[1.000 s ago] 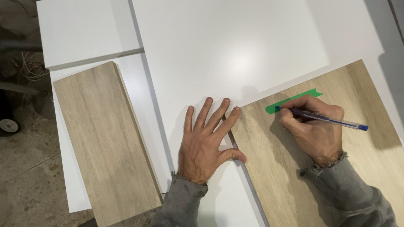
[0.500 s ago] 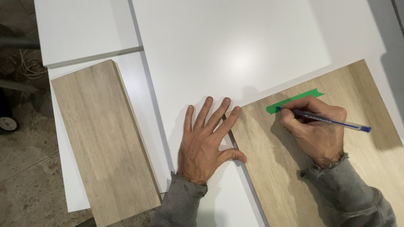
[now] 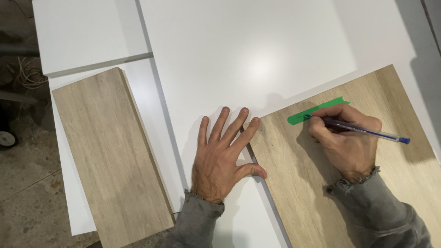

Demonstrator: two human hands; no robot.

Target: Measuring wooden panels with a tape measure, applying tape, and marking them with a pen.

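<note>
Right hand [image 3: 345, 138] is closed in a writing grip on a blue pen [image 3: 360, 129]. Pen's long axis runs nearly level across the frame, dipping slightly to the right: tip points left, capped end sticks out to the right past the knuckles. Tip sits on the left end of a green tape strip [image 3: 316, 111].

Tape strip is stuck on the wood-grain panel [image 3: 321, 193], close to that panel's upper edge. Its long axis runs roughly parallel to that edge, rising from lower left to upper right. Right part of the strip is partly covered by the fingers.

Left hand [image 3: 220, 158] is open, flat, palm down, fingers spread and pointing up the frame and slightly right. It holds nothing. Palm rests on the large white board [image 3: 257, 55]; index fingertip and thumb touch or overlap the wood-grain panel's left corner and left edge.

The panel lies angled on the white board, its long edges running from lower left to upper right. Both sleeves are grey, with frayed cuffs.

Further left: a second wood-grain plank [image 3: 110, 156] lies on a narrow white board [image 3: 69, 193], long axis near vertical, tilted a little. Well apart from both hands. Another white board [image 3: 87, 32] sits at top left. Concrete floor [image 3: 27, 183] and some cable [image 3: 30, 73] at the left margin.
</note>
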